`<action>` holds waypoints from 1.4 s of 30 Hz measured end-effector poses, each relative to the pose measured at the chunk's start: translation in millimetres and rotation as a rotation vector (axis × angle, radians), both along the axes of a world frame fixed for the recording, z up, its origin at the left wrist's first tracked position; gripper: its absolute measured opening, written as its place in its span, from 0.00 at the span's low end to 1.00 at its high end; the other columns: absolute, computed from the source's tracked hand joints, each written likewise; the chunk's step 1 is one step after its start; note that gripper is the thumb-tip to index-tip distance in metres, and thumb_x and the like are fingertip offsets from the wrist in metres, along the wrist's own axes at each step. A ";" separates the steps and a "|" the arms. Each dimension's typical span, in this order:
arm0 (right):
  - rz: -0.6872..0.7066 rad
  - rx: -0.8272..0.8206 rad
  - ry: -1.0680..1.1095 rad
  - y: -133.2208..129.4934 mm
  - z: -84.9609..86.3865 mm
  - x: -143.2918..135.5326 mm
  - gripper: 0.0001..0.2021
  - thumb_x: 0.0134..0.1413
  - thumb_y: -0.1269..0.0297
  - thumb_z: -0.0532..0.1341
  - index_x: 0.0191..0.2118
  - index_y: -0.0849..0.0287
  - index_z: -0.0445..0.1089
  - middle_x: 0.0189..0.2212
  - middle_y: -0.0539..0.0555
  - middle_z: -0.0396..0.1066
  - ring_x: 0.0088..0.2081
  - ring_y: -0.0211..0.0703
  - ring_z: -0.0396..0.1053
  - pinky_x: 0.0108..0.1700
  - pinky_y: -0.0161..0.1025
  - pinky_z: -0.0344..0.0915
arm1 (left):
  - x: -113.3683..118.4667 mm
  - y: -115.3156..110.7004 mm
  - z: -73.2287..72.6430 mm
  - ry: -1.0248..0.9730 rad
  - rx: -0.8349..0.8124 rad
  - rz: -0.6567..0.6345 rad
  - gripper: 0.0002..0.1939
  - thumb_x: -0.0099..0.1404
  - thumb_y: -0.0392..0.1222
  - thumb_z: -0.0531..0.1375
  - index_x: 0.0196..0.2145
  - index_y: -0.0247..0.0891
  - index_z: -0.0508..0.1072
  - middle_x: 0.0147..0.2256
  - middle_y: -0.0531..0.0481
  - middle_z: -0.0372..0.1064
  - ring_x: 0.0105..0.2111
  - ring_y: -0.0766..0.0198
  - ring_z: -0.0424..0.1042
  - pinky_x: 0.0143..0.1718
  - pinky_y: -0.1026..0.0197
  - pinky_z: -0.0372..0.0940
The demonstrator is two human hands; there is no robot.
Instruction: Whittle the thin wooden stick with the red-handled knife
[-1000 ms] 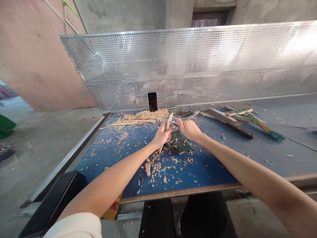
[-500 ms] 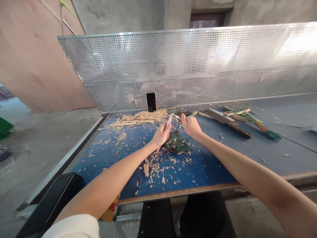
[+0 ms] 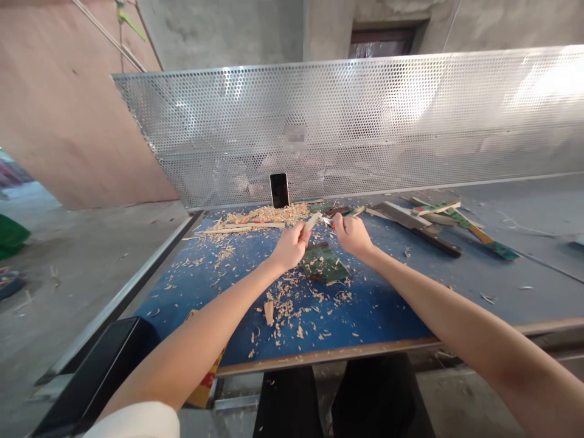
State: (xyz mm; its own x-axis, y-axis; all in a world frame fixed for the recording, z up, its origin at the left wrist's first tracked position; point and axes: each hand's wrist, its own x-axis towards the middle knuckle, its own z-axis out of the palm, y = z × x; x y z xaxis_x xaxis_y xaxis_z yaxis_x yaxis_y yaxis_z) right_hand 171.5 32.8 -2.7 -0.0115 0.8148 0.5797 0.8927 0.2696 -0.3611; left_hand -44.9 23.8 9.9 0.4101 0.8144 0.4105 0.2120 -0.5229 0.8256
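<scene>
In the middle of the head view my left hand (image 3: 289, 246) is closed around a pale strip of wood (image 3: 312, 221), whose end points up and to the right. My right hand (image 3: 354, 235) is closed on a small knife (image 3: 326, 221) with a red part near its blade. The blade is close to the tip of the wood; whether it touches I cannot tell. Below both hands lies a dark green flat piece (image 3: 325, 263) sprinkled with shavings. Loose wood shavings (image 3: 285, 304) are scattered over the blue tabletop (image 3: 387, 316).
A phone (image 3: 279, 190) leans against the perforated metal panel (image 3: 365, 134) behind a heap of shavings (image 3: 264, 215). On the right lie a saw (image 3: 417, 227) and several painted wood strips (image 3: 483, 236). A black armrest-like object (image 3: 109, 359) stands at the lower left.
My left hand has shifted slightly left and tilted the wood strip more toward the right. The knife has barely moved in my right hand. The view has dipped a little.
</scene>
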 end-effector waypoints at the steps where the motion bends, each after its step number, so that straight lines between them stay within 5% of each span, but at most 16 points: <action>1: -0.003 0.001 -0.015 0.1 -0.3 -0.1 0.33 0.72 0.54 0.37 0.22 0.55 0.68 0.21 0.60 0.73 0.27 0.47 0.72 0.34 0.40 0.58 | -0.3 -1.1 1.5 -0.008 0.020 0.011 0.10 0.71 0.49 0.58 0.36 0.41 0.72 0.22 0.50 0.64 0.21 0.64 0.59 0.26 0.60 0.49; 10: -0.110 -0.005 -0.131 -0.3 2.3 -4.3 0.32 0.73 0.58 0.38 0.30 0.61 0.76 0.25 0.63 0.76 0.29 0.48 0.73 0.34 0.39 0.60 | 6.7 -8.4 6.8 0.041 0.099 0.135 0.15 0.72 0.54 0.57 0.32 0.42 0.69 0.20 0.51 0.60 0.21 0.64 0.57 0.25 0.59 0.44; 16: -0.191 -0.018 -0.192 0.3 7.2 -9.3 0.32 0.73 0.59 0.40 0.29 0.63 0.77 0.26 0.67 0.76 0.29 0.50 0.74 0.34 0.41 0.63 | 16.0 -12.7 2.3 -0.055 0.002 0.180 0.17 0.73 0.50 0.58 0.28 0.42 0.65 0.18 0.54 0.56 0.18 0.66 0.51 0.25 0.58 0.40; 25: -0.255 -0.041 -0.271 2.3 11.9 -15.9 0.32 0.72 0.59 0.42 0.31 0.64 0.80 0.28 0.68 0.78 0.30 0.50 0.76 0.36 0.41 0.68 | 19.6 -1.0 -4.2 0.071 0.036 0.316 0.19 0.72 0.44 0.59 0.23 0.41 0.62 0.19 0.53 0.57 0.20 0.65 0.55 0.26 0.60 0.43; 31: -0.258 -0.072 -0.261 0.6 10.0 -25.3 0.29 0.73 0.56 0.46 0.31 0.64 0.80 0.28 0.68 0.78 0.32 0.53 0.77 0.39 0.44 0.69 | 25.9 8.3 -16.8 0.024 -0.282 0.300 0.27 0.73 0.57 0.55 0.20 0.42 0.60 0.17 0.52 0.57 0.17 0.65 0.56 0.23 0.61 0.45; 37: -0.296 -0.122 -0.287 10.7 9.8 -17.6 0.29 0.72 0.59 0.44 0.34 0.65 0.81 0.30 0.70 0.78 0.32 0.56 0.78 0.41 0.50 0.70 | 17.2 -4.3 -10.8 0.015 0.025 0.340 0.17 0.70 0.44 0.61 0.24 0.41 0.64 0.18 0.53 0.55 0.18 0.66 0.49 0.24 0.60 0.42; 42: -0.396 -0.175 -0.195 23.8 17.1 29.9 0.29 0.72 0.60 0.44 0.37 0.68 0.81 0.33 0.74 0.79 0.37 0.60 0.79 0.42 0.51 0.70 | 19.8 -26.2 -0.4 0.284 0.203 0.306 0.17 0.76 0.53 0.51 0.39 0.39 0.71 0.19 0.53 0.59 0.16 0.67 0.51 0.22 0.60 0.45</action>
